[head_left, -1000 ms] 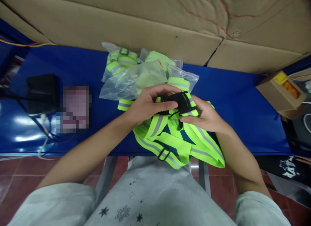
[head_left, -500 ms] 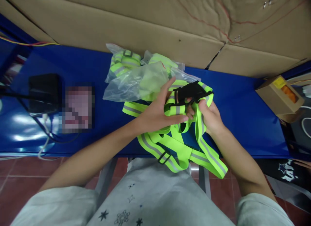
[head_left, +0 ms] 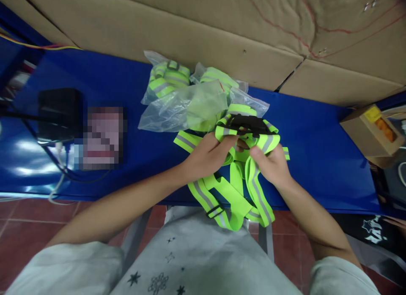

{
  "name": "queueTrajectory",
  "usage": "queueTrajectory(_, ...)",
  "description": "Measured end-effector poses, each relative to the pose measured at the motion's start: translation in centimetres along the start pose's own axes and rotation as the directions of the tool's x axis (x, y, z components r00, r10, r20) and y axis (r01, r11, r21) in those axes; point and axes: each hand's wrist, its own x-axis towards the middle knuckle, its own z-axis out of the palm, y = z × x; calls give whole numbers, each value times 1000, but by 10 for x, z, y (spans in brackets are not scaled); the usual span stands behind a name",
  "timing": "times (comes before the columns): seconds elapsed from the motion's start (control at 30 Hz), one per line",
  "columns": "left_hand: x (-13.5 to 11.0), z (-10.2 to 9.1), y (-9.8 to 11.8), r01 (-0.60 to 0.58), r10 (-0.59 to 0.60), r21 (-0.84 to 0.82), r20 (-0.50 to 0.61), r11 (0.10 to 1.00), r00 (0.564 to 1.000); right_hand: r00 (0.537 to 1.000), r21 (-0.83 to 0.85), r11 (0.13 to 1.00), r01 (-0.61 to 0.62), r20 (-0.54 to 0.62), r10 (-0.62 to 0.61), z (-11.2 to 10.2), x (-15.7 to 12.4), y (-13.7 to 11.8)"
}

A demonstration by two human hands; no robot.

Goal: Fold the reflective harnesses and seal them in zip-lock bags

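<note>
A reflective strap harness (head_left: 231, 192), neon yellow-green with grey stripes, lies bunched before me, its lower loops hanging over the table's front edge. My left hand (head_left: 212, 156) pinches its webbing just left of a black buckle (head_left: 249, 124). On the other side, my right hand (head_left: 272, 162) grips a strap, thumb on top. The buckle spans the gap between both hands and looks fastened, though blur hides its detail. A black slider (head_left: 215, 211) sits on a lower loop. Some fingers are hidden behind the webbing.
Behind the harness lie clear plastic bags (head_left: 168, 113) with more folded yellow-green straps. A black box (head_left: 58, 113) with cables and a blurred-out item (head_left: 104, 136) are at left. A cardboard box (head_left: 369, 132) stands right on the blue table (head_left: 320, 159), against a cardboard wall (head_left: 190, 37).
My left hand has closed from a spread pose onto the webbing beside the buckle. The buckle has turned more level, and the right-hand loop hangs closer in. The view has shifted slightly.
</note>
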Motion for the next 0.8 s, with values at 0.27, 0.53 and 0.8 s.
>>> queueTrajectory(0.27,15,-15,4,140,-121,-426,70,894,990,855,206,862,-464,359,375,-26,7,-11)
queueTrajectory(0.53,4,-4,3,134,-5,-354,342,926,940,855,378,831,-407,478,201,-10,5,1)
queueTrajectory(0.8,0,-2,-3,70,-28,-303,142,950,990,830,-81,995,-55,551,90,-22,7,-1)
